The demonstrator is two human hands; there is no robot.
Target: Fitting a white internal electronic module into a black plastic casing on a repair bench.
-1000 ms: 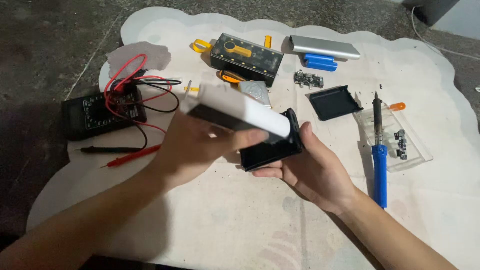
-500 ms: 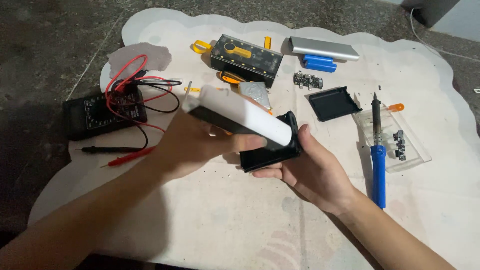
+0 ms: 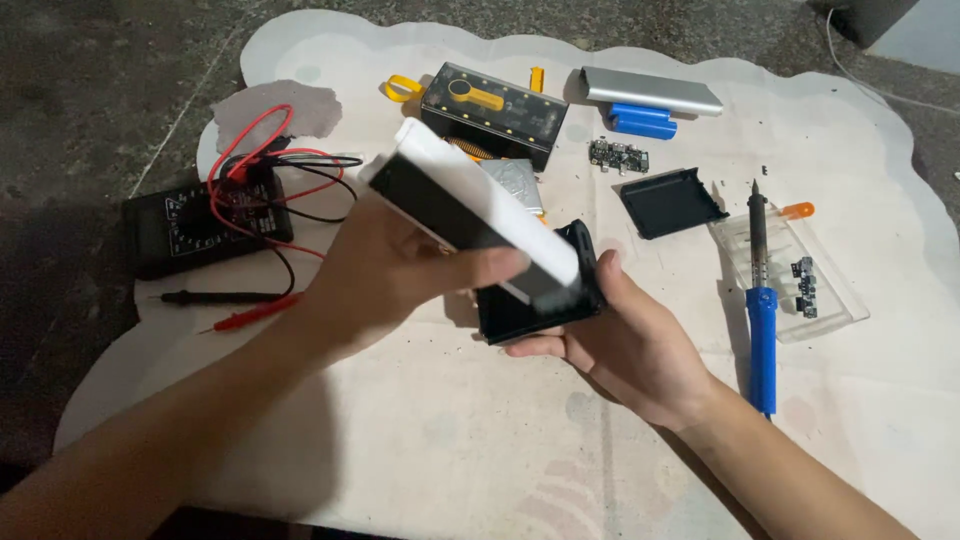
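My left hand [image 3: 390,275] grips a long white box with a dark face [image 3: 470,220], tilted so its lower end points down to the right. That end meets a small black open case [image 3: 530,305], which my right hand [image 3: 630,345] holds from below and from the right. Both hands hover over a pale cloth mat [image 3: 400,440] on the floor. I cannot tell how far the white box sits inside the black case.
On the mat lie a black multimeter [image 3: 195,225] with red and black leads [image 3: 235,305], a black and yellow box [image 3: 495,110], a silver bar [image 3: 650,90], blue cells [image 3: 640,120], a small circuit board [image 3: 618,155], a black lid [image 3: 668,202], a blue soldering iron [image 3: 762,310] and a clear tray [image 3: 800,275].
The white box has tipped a little steeper and slid down toward the black case. Both hands stay in nearly the same place.
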